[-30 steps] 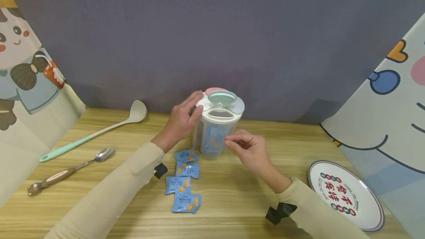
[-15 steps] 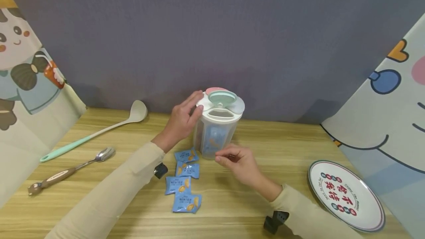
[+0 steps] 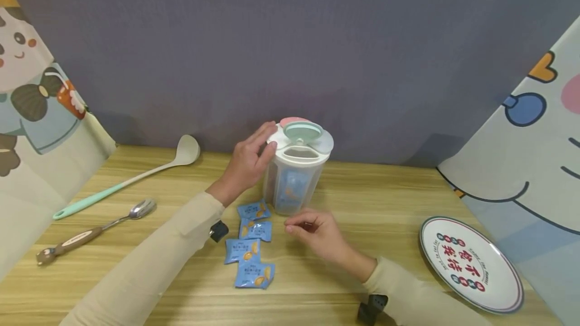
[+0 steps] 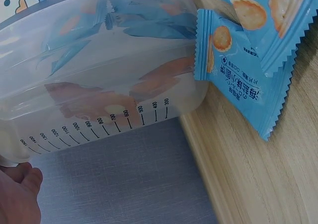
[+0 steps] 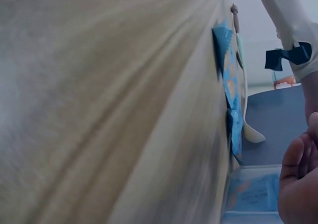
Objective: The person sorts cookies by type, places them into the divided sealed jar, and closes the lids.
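Observation:
A clear plastic storage container (image 3: 312, 177) with a white lid stands near the back wall. One opening in its lid is uncovered, and a green flap (image 3: 303, 132) is raised. Wrapped packets (image 4: 159, 20) show through its walls. My left hand (image 3: 246, 162) grips the left edge of the lid, with fingers and thumb spread around it. Several blue biscuit packets (image 3: 256, 230) lie in a column on the table in front. My right hand (image 3: 319, 235) hovers just right of them, fingers loosely curled, thumb near the index finger; nothing shows between them.
A ladle (image 3: 136, 177) with a mint handle and a metal spoon (image 3: 97, 233) with a brown bear handle lie at the left. At the right is a white oval plate (image 3: 498, 270) with red lettering. A grey wall (image 3: 362, 64) rises behind the table.
My right hand has moved down and left, from the front of the container toward the column of biscuit packets. My left hand keeps its place on the lid.

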Available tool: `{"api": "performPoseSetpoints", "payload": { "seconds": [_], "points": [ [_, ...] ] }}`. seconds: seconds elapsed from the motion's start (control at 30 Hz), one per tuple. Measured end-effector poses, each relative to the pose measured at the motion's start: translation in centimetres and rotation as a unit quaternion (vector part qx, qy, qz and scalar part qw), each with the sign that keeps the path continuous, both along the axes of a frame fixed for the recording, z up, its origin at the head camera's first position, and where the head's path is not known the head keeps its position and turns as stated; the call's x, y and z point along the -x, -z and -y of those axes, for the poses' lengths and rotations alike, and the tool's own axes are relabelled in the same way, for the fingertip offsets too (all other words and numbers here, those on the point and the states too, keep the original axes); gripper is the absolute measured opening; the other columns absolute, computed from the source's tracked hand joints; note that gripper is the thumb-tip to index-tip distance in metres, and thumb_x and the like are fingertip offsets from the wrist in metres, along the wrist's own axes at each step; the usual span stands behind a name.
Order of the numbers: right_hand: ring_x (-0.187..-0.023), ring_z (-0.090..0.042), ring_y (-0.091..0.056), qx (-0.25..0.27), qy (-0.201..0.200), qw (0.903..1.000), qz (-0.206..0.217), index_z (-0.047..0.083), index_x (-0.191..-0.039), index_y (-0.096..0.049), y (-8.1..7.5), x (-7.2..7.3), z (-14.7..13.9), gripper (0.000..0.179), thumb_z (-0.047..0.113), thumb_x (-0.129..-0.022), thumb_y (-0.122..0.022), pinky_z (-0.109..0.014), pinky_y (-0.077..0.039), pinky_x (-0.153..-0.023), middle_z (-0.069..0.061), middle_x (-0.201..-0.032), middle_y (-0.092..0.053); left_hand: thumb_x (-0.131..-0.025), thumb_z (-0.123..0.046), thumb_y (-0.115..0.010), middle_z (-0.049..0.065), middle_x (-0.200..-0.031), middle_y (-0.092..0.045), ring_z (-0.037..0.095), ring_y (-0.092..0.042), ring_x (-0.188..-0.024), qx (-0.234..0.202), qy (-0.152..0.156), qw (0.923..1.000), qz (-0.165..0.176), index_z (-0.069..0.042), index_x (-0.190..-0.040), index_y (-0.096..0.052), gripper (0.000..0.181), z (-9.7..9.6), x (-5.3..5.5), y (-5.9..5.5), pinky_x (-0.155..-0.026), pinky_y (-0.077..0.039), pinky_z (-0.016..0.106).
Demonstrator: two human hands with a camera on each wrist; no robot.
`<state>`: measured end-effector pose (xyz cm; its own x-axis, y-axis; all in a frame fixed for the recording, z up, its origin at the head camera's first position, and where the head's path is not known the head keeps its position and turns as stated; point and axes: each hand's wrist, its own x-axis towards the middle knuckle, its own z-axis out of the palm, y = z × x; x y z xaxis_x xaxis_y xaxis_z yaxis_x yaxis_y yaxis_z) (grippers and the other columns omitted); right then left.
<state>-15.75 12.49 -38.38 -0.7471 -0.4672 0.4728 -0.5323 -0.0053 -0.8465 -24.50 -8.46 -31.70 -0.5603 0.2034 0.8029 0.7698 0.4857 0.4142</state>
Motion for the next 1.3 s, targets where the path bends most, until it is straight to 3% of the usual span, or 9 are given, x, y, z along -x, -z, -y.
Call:
{"api": "performPoseSetpoints", "payload": {
  "seconds": [0.57, 0.97, 1.3],
  "points": [
    [-0.074, -0.009, -0.060, -0.018, -0.008, 0.9998, -0.003, -0.012, -0.088, -0.067, 1.6, -1.1, 0.8, 0.009, -0.005, -0.082, -0.068, -0.025, -0.053, -0.059, -0.016, -0.082, -0.066, -0.097, -0.023, -0.044, 0.016, -0.137, -0.049, 0.030, -0.049, -0.121, -0.005, 0.001, 1.0000, 0.004, 0.004, -0.128, -0.055, 0.044, -0.1, 0.1, 0.2, -0.100, -0.039, 0.038],
    [-0.070, -0.010, -0.060, -0.096, 0.012, 0.9953, 0.000, -0.004, -0.091, -0.071, 2.3, -1.7, 1.1, 0.013, 0.003, -0.080, -0.072, -0.027, -0.053, -0.059, -0.010, -0.082, -0.067, -0.096, -0.023, -0.045, 0.016, -0.137, -0.049, 0.029, -0.049, -0.121, -0.011, 0.004, 0.9999, 0.004, 0.005, -0.128, -0.055, 0.043, -0.1, -0.1, 0.0, -0.100, -0.039, 0.037],
    [-0.069, -0.007, -0.058, -0.125, -0.005, 0.9920, -0.014, -0.002, -0.090, -0.072, 3.0, -2.4, 1.2, 0.014, 0.005, -0.078, -0.075, -0.025, -0.051, -0.056, -0.005, -0.080, -0.067, -0.097, -0.023, -0.045, 0.015, -0.137, -0.048, 0.029, -0.048, -0.122, -0.009, 0.001, 0.9999, 0.009, 0.004, -0.128, -0.055, 0.043, -0.1, 0.0, 0.1, -0.101, -0.038, 0.036]
  ]
}}
